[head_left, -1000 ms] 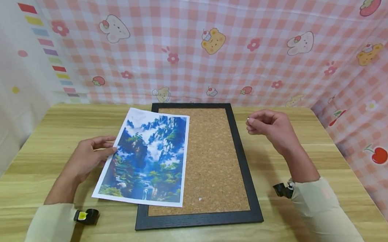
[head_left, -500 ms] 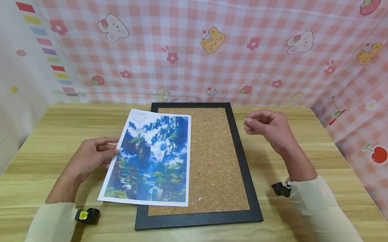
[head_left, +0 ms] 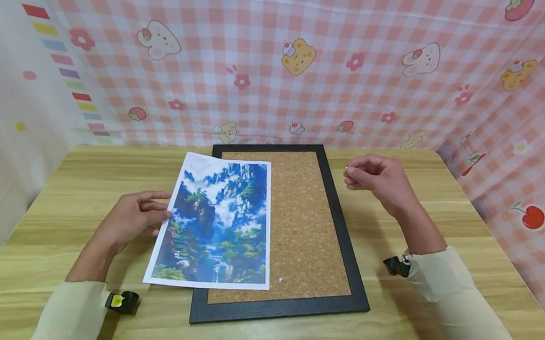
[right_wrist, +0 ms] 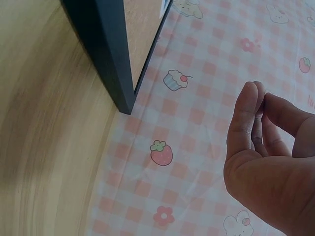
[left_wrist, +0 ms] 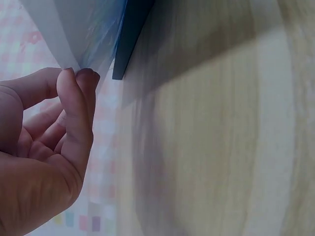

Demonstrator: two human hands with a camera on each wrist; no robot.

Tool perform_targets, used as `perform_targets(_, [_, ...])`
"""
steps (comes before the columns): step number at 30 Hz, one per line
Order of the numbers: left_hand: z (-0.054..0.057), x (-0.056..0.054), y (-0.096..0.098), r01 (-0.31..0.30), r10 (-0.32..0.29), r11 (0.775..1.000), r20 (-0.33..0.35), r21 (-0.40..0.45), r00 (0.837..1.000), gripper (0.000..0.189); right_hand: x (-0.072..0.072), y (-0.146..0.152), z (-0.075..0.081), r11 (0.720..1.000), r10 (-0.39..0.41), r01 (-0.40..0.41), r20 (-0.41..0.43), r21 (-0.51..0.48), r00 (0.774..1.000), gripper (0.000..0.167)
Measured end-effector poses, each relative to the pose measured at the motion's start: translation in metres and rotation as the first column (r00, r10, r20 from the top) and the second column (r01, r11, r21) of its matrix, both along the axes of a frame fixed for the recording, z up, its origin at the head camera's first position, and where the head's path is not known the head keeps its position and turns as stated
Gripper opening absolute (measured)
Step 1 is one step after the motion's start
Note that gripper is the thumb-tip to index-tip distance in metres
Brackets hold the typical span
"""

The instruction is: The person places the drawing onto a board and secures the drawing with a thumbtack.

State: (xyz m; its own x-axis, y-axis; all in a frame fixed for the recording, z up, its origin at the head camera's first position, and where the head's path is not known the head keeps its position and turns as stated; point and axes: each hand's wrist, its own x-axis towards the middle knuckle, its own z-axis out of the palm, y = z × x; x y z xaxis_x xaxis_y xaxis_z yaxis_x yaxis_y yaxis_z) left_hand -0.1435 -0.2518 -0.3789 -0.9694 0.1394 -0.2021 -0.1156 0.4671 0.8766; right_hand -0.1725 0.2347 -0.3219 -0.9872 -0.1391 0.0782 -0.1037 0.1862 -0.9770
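My left hand (head_left: 133, 218) pinches the left edge of a picture print (head_left: 211, 227), a blue and green mountain landscape with a white border. The sheet slants over the left half of a black-framed cork board (head_left: 305, 219) on the table. In the left wrist view, thumb and finger of the left hand (left_wrist: 59, 123) meet on the paper's edge. To the right of the board, my right hand (head_left: 384, 182) is raised with thumb and forefinger together on a tiny shiny thing (head_left: 346, 169); its kind cannot be told. The right wrist view shows those fingertips (right_wrist: 250, 91) meeting.
The wooden table (head_left: 422, 295) runs back to a pink checked cloth (head_left: 248, 53) with cartoon prints. A small white speck (head_left: 281, 279) is on the lower cork. The board's black frame (head_left: 280, 308) forms a raised border around it.
The left hand and the print have shifted a little to the right over the board, and the sheet has straightened slightly. My right hand has barely moved, slightly leftward.
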Motion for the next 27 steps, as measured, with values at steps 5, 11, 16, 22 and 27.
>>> perform_targets(5, [0.002, -0.001, 0.002, 0.018, -0.018, 1.000, 0.009, 0.023, 1.000, 0.054, -0.001, 0.001, -0.002, 1.000, 0.000, 0.000, -0.001, 0.014, 1.000, 0.022])
perform_targets(11, [0.003, -0.002, 0.007, 0.025, -0.026, 1.000, 0.010, 0.014, 1.000, 0.054, -0.002, 0.000, -0.003, 1.000, 0.000, 0.000, -0.001, 0.021, 1.000, 0.023])
perform_targets(16, [0.003, -0.002, 0.012, 0.023, -0.024, 1.000, 0.014, 0.006, 1.000, 0.052, -0.002, 0.001, -0.003, 1.000, -0.001, 0.001, 0.010, 0.019, 1.000, 0.024])
perform_targets(22, [0.003, -0.003, 0.018, 0.032, -0.032, 0.999, 0.025, 0.007, 0.999, 0.052, -0.003, 0.001, -0.004, 1.000, 0.002, -0.002, 0.011, 0.008, 1.000, 0.024])
perform_targets(27, [0.003, -0.004, 0.022, 0.038, -0.038, 0.999, 0.035, 0.006, 0.999, 0.052, -0.003, 0.001, -0.006, 1.000, 0.007, -0.007, 0.011, -0.015, 1.000, 0.024])
